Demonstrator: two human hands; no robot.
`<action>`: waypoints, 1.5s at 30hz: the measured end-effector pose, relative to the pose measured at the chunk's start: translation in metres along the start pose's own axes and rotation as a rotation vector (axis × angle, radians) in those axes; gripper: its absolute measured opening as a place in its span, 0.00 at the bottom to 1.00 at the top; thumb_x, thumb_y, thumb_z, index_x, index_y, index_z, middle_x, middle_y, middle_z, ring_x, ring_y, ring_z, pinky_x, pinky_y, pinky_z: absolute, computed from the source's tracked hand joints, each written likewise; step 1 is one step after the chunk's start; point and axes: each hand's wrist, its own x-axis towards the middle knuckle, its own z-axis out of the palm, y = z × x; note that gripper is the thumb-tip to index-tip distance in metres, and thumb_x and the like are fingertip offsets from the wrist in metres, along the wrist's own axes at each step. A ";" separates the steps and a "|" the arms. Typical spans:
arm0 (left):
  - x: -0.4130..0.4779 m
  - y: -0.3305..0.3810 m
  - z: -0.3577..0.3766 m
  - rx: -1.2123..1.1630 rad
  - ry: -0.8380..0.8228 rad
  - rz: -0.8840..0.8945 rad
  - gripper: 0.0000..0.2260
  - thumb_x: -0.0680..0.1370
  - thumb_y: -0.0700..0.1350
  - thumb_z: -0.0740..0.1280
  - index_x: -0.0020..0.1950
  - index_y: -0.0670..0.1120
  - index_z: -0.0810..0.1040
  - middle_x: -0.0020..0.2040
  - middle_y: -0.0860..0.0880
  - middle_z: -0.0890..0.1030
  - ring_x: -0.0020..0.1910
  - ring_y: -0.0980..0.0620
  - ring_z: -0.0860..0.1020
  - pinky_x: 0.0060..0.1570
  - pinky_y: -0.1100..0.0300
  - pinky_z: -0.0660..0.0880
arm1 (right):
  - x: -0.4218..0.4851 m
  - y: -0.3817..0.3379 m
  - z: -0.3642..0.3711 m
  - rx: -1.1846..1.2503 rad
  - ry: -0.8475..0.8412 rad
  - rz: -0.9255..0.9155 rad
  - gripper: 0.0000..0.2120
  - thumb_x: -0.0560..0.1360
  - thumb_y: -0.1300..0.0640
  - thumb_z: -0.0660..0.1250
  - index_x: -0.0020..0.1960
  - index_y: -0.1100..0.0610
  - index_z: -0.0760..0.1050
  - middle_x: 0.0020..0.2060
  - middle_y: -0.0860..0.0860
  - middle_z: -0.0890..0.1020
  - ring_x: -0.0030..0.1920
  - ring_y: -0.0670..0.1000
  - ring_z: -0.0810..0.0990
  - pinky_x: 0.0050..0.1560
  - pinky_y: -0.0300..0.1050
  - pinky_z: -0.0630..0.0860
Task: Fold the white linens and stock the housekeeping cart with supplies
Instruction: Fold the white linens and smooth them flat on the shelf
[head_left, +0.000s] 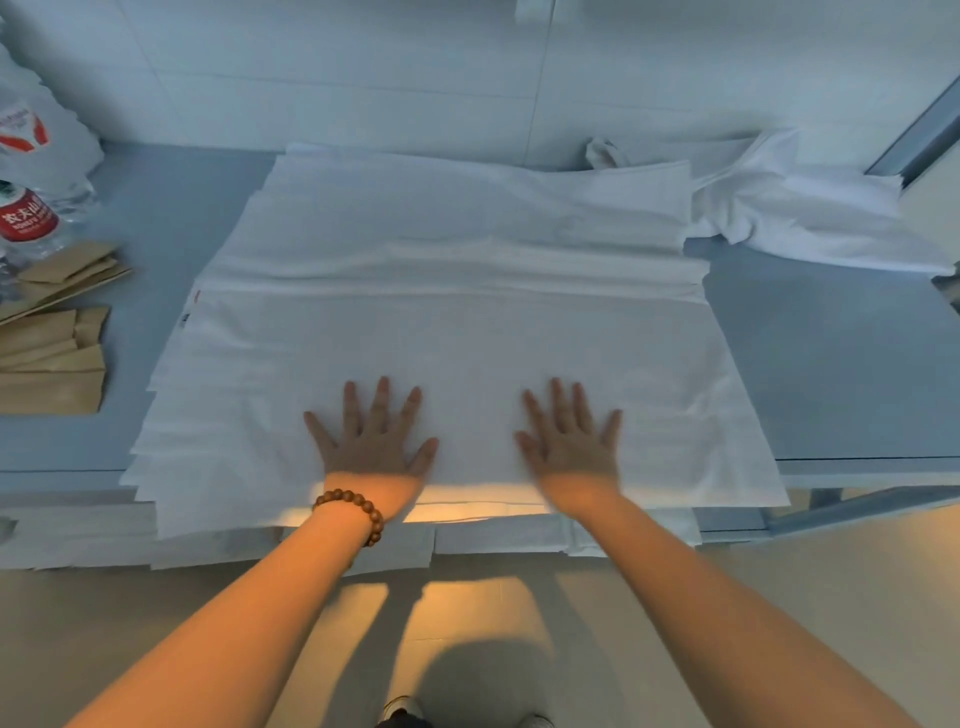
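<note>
Hands lie flat on the white linen (452, 312) in the lower middle of the frame. The left hand (371, 436), with a beaded bracelet (353, 512) at its wrist, and the right hand (569, 436) are side by side with a gap between them. The fingers (383, 400) of both are straight and spread apart, pressing down and gripping nothing; the right hand is slightly blurred. The linen is spread over the pale surface (831, 364), its near hem hanging past the front edge just below the wrists. The rest of it reaches away from the fingertips toward the top of the frame. Its creases and layered bands run left to right, so its long axis lies across the line of the arms. Each hand is nearer its own side edge, and neither is nearer the far hem. This looks like smoothing ahead of a fold, which likely calls for a reach to either side or to the far hem. A crumpled second cloth (789, 208) sits at the upper right, touching the spread linen's far corner. Water bottles (31, 208) and brown paper bags (52, 353) lie at the left, well apart from the hands.
</note>
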 end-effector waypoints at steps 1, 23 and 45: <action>0.000 0.006 0.002 0.012 -0.008 0.036 0.32 0.70 0.70 0.32 0.74 0.65 0.33 0.78 0.56 0.37 0.76 0.44 0.35 0.65 0.28 0.36 | -0.002 -0.014 0.003 -0.005 0.003 -0.057 0.26 0.80 0.38 0.40 0.76 0.39 0.40 0.77 0.46 0.41 0.77 0.52 0.37 0.69 0.70 0.35; -0.038 -0.059 0.003 0.023 -0.019 0.060 0.43 0.58 0.82 0.34 0.69 0.67 0.26 0.75 0.54 0.30 0.75 0.44 0.32 0.67 0.32 0.32 | -0.042 -0.005 -0.002 0.020 -0.056 -0.072 0.34 0.75 0.30 0.43 0.76 0.40 0.39 0.77 0.46 0.39 0.77 0.52 0.36 0.70 0.66 0.36; 0.042 -0.150 -0.033 -0.043 0.172 -0.090 0.29 0.79 0.61 0.47 0.78 0.56 0.46 0.79 0.49 0.44 0.77 0.44 0.39 0.72 0.38 0.37 | -0.004 -0.146 0.023 -0.053 0.027 -0.162 0.25 0.79 0.42 0.35 0.75 0.39 0.35 0.77 0.43 0.40 0.76 0.49 0.36 0.71 0.65 0.34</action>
